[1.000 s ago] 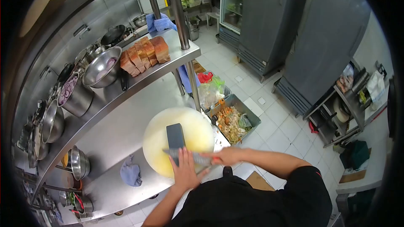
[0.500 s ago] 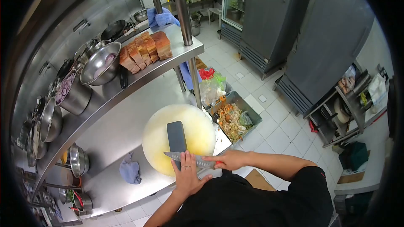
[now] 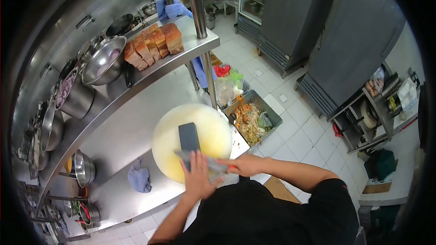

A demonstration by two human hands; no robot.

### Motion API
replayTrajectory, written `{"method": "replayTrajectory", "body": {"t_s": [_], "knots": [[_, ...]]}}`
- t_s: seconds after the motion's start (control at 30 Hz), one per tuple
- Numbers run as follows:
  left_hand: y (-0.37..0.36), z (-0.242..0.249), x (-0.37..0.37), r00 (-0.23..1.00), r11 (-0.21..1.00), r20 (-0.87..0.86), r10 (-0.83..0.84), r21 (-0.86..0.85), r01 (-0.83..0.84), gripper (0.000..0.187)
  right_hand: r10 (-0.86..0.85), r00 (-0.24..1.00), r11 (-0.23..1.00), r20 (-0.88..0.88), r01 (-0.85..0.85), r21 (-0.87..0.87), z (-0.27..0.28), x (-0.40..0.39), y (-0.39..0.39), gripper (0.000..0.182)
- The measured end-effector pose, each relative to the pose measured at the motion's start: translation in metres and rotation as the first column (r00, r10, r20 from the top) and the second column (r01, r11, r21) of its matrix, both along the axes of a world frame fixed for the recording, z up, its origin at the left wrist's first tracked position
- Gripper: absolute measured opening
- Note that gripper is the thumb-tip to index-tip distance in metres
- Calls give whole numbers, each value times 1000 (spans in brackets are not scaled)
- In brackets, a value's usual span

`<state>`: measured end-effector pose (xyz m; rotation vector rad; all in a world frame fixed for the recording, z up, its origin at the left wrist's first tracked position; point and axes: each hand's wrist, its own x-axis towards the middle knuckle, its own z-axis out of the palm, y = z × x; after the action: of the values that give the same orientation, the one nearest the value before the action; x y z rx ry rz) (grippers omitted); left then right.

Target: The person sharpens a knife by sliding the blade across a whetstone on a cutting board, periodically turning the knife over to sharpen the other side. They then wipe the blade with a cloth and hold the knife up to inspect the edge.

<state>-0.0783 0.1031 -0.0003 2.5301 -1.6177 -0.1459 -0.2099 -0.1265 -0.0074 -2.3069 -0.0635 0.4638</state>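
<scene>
On the round, yellow-stained cutting board [image 3: 164, 129] lies a dark grey sharpening stone [image 3: 188, 137]. A kitchen knife [image 3: 215, 165] rests across the stone's near end, its blade blurred by motion. My right hand [image 3: 246, 165] is closed around the knife's red-marked handle, right of the board. Flat on the blade, above the stone, my left hand [image 3: 198, 180] has its fingers stretched out. The fingers hide part of the blade and the stone's near end.
A blue cloth [image 3: 139, 177] lies left of the board. The raised shelf holds pork slabs [image 3: 153, 44], a steel bowl [image 3: 104, 61] and a pot of sliced onion [image 3: 75, 95]. A bin of food scraps [image 3: 252, 117] stands beyond the board's right side.
Both hands and the knife have slid slightly forward along the stone, away from my body. The blade is now blurred. The whole view has shifted a little.
</scene>
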Motion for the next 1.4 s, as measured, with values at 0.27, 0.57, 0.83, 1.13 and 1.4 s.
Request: {"method": "replayTrajectory", "body": {"t_s": [0.27,0.57,0.83,1.13,1.4], "knots": [[-88,9,121,967,973,-111,231,53,-226,101,-343,928,929,141,358,-93,-7,122,-9,57],[-6,1,-4,998,1000,59,27,15,-28,107,-14,999,999,38,12,49,14,-16,0,63],[-93,5,111,972,972,-22,234,38,-233,98,-335,927,938,170,344,-30,-9,114,-18,59],[-6,7,-21,1000,1000,3,-17,12,17,111,-69,982,996,-178,58,-66,50,-26,3,63],[-98,2,103,980,983,-74,184,13,-183,105,-283,917,954,283,298,-12,-20,92,-13,61]]}}
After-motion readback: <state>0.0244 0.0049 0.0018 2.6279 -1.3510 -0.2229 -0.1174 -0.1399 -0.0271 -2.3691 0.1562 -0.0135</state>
